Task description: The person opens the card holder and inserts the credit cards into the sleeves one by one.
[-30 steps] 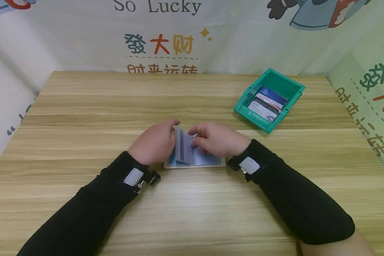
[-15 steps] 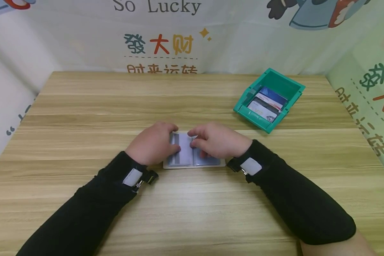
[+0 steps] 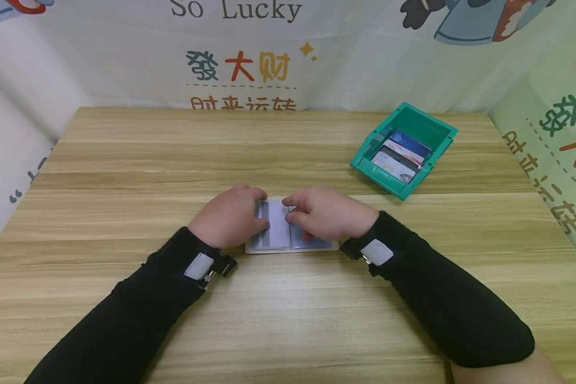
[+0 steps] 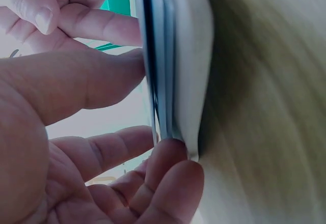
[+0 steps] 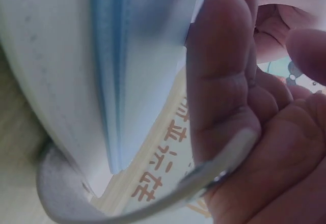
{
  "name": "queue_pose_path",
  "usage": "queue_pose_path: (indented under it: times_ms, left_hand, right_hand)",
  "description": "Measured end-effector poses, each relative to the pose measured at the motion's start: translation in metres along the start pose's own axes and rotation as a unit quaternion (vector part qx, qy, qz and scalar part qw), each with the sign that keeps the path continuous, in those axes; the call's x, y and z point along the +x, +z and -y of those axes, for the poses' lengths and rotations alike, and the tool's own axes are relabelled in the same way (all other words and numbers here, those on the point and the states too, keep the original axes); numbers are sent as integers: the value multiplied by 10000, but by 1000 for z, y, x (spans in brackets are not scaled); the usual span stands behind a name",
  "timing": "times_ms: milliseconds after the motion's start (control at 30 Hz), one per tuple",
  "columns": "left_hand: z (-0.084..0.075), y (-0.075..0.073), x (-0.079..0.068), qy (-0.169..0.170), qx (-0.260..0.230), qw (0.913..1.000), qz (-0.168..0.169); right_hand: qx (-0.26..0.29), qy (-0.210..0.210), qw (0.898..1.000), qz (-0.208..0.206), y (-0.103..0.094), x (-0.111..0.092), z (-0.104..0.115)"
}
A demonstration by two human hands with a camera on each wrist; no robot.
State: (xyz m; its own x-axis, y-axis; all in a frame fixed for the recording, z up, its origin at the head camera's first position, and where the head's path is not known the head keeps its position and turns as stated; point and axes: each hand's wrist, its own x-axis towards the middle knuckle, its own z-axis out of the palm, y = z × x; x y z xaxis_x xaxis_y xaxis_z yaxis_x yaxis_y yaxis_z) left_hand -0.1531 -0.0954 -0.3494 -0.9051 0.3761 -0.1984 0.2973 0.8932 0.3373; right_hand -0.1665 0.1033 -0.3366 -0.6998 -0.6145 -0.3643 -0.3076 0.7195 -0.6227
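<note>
An opened card holder with clear bluish sleeves and a pale cover lies on the table. My left hand grips its left side: the thumb presses on the upper sleeve, and fingertips curl against the edge of the stacked sleeves and cover in the left wrist view. A whitish card with a grey stripe shows in the left page. Over the right page rests my right hand, thumb and index finger apart near the middle fold. The right wrist view shows a pale strap with a metal snap beside that hand.
A green bin stands at the back right with several cards inside. The wooden table ends at a printed cloth backdrop, which continues along both sides.
The striped card or sleeve, raised a second ago, now lies flat on the left page. My left thumb has come down onto it, while the right hand has barely shifted.
</note>
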Motion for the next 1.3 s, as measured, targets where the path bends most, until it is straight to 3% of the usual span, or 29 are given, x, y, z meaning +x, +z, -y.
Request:
queue_pose_path:
  times_ms: [533, 800, 900, 967, 1067, 1167, 1233, 1300]
  left_hand:
    - [-2, 4, -1, 179, -40, 9998, 11]
    - [-4, 4, -4, 411, 381, 9984, -59]
    - [-4, 5, -6, 343, 423, 9985, -24]
    - [-5, 5, -7, 316, 455, 9985, -16]
    - [-7, 5, -8, 282, 526, 9982, -12]
    - [-8, 6, -9, 249, 566, 9981, -30]
    - [-9, 6, -9, 252, 576, 9980, -45]
    - [-9, 6, -9, 275, 585, 9979, -64]
  right_hand:
    - [-387, -276, 9988, 93, -1, -3, -3]
    - [-485, -320, 9983, 55, -3, -3, -5]
    - [-421, -228, 9987, -187, -9, -4, -8]
    - [-435, -159, 9965, -701, -17, -5, -12]
    - [-518, -2, 9788, -1983, -34, -9, -24]
    - [-801, 344, 9406, -3282, -54, -14, -43]
    - [-908, 709, 9188, -3776, -67, -17, -57]
    - [-1008, 1080, 9064, -3957, -77, -22, -72]
